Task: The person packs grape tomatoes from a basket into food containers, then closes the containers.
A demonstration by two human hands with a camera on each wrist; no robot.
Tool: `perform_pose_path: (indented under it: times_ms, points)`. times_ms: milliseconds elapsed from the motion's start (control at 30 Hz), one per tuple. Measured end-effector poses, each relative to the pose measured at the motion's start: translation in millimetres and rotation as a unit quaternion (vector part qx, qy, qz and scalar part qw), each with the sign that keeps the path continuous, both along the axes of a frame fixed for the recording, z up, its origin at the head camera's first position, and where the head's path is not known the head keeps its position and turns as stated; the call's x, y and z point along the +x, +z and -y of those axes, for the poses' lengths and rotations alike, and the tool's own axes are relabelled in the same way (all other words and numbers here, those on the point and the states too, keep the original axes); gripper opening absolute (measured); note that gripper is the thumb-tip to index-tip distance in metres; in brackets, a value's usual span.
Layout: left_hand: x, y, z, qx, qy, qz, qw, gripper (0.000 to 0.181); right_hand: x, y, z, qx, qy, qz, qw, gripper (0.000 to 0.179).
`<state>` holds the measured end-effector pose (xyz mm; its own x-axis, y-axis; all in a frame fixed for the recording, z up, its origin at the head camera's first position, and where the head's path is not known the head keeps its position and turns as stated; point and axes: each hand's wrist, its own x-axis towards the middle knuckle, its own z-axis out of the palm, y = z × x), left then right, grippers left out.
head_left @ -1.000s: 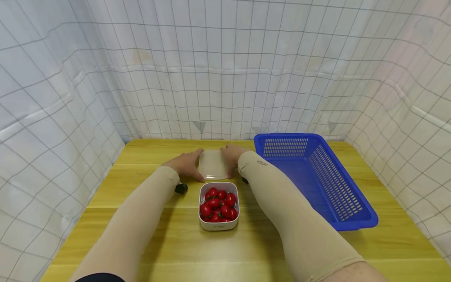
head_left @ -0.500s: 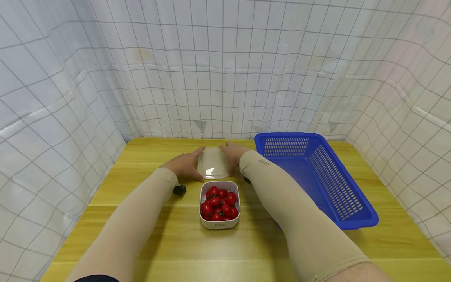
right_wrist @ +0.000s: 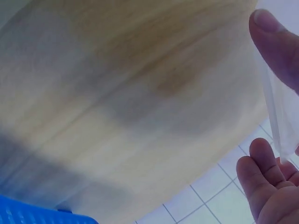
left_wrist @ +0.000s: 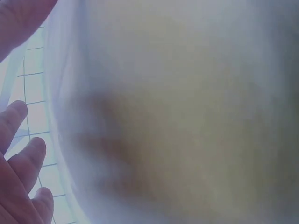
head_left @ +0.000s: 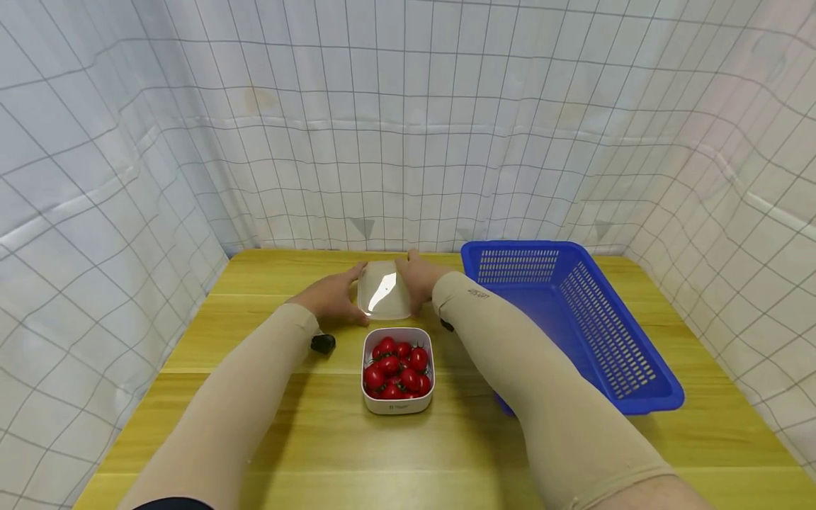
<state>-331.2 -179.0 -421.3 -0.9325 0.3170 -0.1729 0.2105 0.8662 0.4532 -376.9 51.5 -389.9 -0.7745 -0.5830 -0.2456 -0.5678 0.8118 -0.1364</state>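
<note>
A translucent rounded-square lid (head_left: 384, 292) is tilted above the far middle of the table, with light glaring off its top. My left hand (head_left: 330, 296) grips its left side, thumb at the near corner and fingers at the far one. Opposite, my right hand (head_left: 421, 282) holds the right edge; in the right wrist view the lid's rim (right_wrist: 273, 112) runs between thumb and fingers. Nearer me stands a white box (head_left: 397, 406) with several small red tomatoes (head_left: 390, 365) inside. Much of the left wrist view is blurred.
A blue plastic basket (head_left: 627, 301) with slotted walls stands on the right, partly behind my right forearm. White grid-patterned curtain (head_left: 395, 142) encloses the wooden table (head_left: 376, 460) at the back and sides.
The lid, flat a second ago, has tilted and shifted slightly away from me between my hands. The tomato box and basket stay in place.
</note>
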Motion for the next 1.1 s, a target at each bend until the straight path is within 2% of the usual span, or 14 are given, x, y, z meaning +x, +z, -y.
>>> perform_pose_path:
  times_ms: [200,300,433,567,733,967,1100]
  points:
    - [0.4,4.1,0.1,0.023,-0.001,-0.010,0.9997,0.133,-3.6,3.7,-5,-0.036,0.014,-0.002,0.9993,0.120]
    - [-0.1,7.1,1.6,0.034,0.000,-0.017,0.9993,0.133,-5.2,6.7,-8,-0.072,0.005,0.009,0.9973,0.120]
    - [-1.0,14.7,5.1,0.043,-0.002,-0.032,0.9986,0.131,-2.1,19.9,-14,-0.110,-0.011,0.026,0.9935,0.119]
    - [1.3,27.7,7.2,0.057,-0.007,-0.034,0.9977,0.129,4.4,36.9,-23,-0.142,-0.018,0.046,0.9886,0.118]
    - [9.3,50.4,4.3,0.084,-0.023,-0.036,0.9956,0.130,12.4,52.2,-39,-0.205,-0.025,0.069,0.9761,0.116]
    - [19.5,74.9,0.8,0.120,-0.037,-0.069,0.9897,0.130,26.8,68.1,-54,-0.269,-0.012,0.070,0.9606,0.110]
    - [27.0,82.4,-1.3,0.131,-0.039,-0.077,0.9877,0.129,36.7,74.6,-59,-0.275,-0.009,0.050,0.9600,0.107]
